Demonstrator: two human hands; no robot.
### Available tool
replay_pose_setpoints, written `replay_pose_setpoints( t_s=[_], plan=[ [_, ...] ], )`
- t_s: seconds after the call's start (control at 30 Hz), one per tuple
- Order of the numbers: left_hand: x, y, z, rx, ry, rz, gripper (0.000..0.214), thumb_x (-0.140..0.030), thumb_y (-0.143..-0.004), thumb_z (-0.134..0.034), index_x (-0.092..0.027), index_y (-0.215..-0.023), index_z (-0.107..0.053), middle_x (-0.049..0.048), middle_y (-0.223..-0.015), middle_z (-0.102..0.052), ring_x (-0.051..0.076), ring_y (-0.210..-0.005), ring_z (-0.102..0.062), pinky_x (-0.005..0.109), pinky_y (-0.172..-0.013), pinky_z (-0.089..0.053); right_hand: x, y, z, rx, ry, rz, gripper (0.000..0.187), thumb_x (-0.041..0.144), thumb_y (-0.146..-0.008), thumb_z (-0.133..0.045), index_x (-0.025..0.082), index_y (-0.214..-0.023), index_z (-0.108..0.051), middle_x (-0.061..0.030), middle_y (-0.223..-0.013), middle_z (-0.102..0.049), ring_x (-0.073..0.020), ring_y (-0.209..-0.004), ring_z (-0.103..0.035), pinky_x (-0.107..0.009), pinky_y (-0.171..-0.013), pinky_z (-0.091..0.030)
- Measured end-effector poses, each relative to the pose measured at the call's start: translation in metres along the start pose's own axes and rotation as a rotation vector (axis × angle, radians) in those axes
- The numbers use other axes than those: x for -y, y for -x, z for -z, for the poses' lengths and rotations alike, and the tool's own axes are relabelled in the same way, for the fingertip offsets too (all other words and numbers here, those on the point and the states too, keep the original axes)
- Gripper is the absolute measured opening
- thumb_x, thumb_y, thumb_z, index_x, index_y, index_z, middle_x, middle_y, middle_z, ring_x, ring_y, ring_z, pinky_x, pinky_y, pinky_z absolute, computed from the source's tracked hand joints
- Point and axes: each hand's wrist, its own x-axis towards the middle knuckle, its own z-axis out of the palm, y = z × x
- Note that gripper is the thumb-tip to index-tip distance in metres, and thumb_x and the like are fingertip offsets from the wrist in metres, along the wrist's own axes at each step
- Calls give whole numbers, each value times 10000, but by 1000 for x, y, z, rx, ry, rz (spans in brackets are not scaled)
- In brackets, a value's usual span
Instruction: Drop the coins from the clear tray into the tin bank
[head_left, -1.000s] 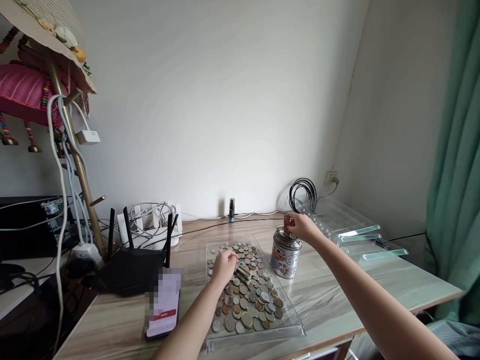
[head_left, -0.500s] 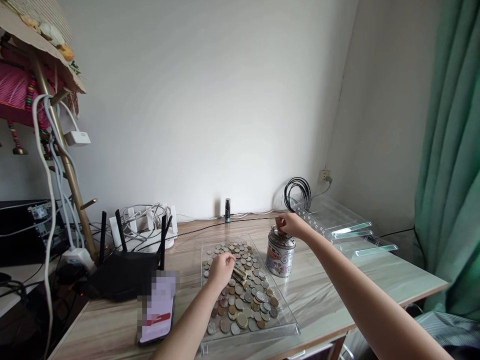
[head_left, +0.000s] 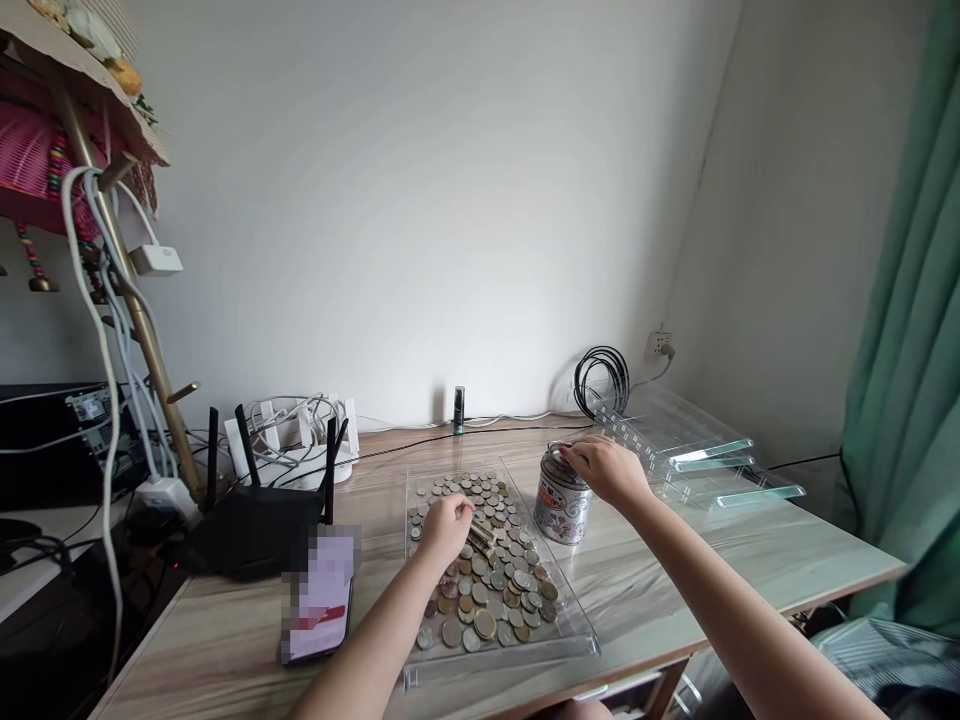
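Got a round silver metal tin (head_left: 561, 515) with a floral print standing upright on a light wood-grain desk (head_left: 637, 580), just right of a shallow clear plastic tray (head_left: 506, 660) spread with mixed silver- and gold-coloured coins (head_left: 485, 625). Seeing the right hand (head_left: 600, 465) over the tin, fingertips down at its top; can't tell if pinching anything there. Got the left hand (head_left: 448, 520) above the tray, fingertips pressed together, right by a small yellowish bundle (head_left: 482, 535) among the coins. Can't tell about anything held there either. Also spotting a black router (head_left: 251, 530) with upright antennas, off left.
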Motion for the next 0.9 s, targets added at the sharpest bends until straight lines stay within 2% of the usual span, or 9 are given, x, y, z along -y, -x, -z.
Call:
replay_pose_setpoints(
  t_s=[0.1, 0.2, 0.33, 0.43, 0.53, 0.63, 0.7, 0.83, 0.9],
  plan=[
    [0, 0, 0, -11, 8, 5, 208, -246, -720, -419, -168, -702, -611, 10, -554, -564, 94, -414, -423, 215, -453, -321, -5, 2, -6, -59, -42, 6, 427, 425, -815, -260, 232, -825, -640, -44, -1092, -539, -207, -1061, -411, -313, -755, -386],
    [0, 0, 1, -24, 40, 13, 195, -266, -715, -443, -171, -698, -613, 1, -528, -548, 92, -407, -420, 219, -469, -341, -3, 3, -11, -52, -56, -11, 462, 413, -821, -243, 195, -793, -649, -83, -1107, -523, -245, -1116, -353, -406, -871, -312],
    [1, -1, 0, -26, 53, 41, 179, -241, -707, -449, -176, -711, -616, 10, -596, -577, 88, -402, -416, 228, -471, -359, 30, 10, -22, -165, -177, 8, 397, 346, -831, -253, 179, -976, -582, -92, -1084, -534, -204, -1016, -450, -357, -831, -359],
    [2, -2, 1, -61, 42, 37, 187, -155, -704, -429, -175, -714, -614, 35, -739, -609, 123, -585, -523, 248, -596, -405, 67, 18, -43, 118, -270, 106, 328, 351, -805, -323, 210, -958, -576, -64, -939, -603, -164, -788, -553, -282, -661, -419],
    [4, -4, 3, -106, -42, 4, 261, -33, -661, -398, -175, -732, -605, 42, -857, -605, 148, -828, -524, 257, -760, -381, 94, 24, -71, 388, -245, 144, 324, 398, -716, -457, 186, -927, -580, -81, -849, -623, -196, -746, -564, -273, -598, -408],
    [7, -6, 2, -109, -121, 12, 332, 26, -609, -392, -172, -788, -589, 50, -920, -585, 157, -923, -485, 255, -827, -345, 107, 24, -91, 407, -269, 154, 424, 409, -680, -486, 161, -1022, -534, -99, -902, -611, -214, -802, -555, -277, -625, -401],
    [9, -7, 1, -98, -130, 41, 344, 22, -603, -400, -173, -823, -579, 56, -951, -572, 162, -951, -471, 256, -835, -337, 111, 21, -99, 384, -291, 139, 399, 391, -700, -461, 171, -1023, -537, -95, -930, -605, -208, -829, -549, -271, -637, -396],
    [13, -8, -2, -88, -127, 62, 304, -34, -632, -418, -167, -865, -560, 69, -987, -556, 167, -981, -458, 262, -854, -320, 117, 14, -104, 412, -284, 107, 224, 294, -709, -455, 178, -796, -625, -79, -818, -629, -196, -774, -559, -253, -606, -386],
    [15, -9, -3, -93, -117, 76, 297, -67, -645, -431, -163, -901, -549, 76, -1021, -542, 175, -1008, -445, 268, -866, -311, 117, 12, -104, 407, -278, 92, 227, 266, -726, -426, 174, -753, -631, -82, -797, -631, -191, -760, -560, -252, -607, -384]
  ],
)
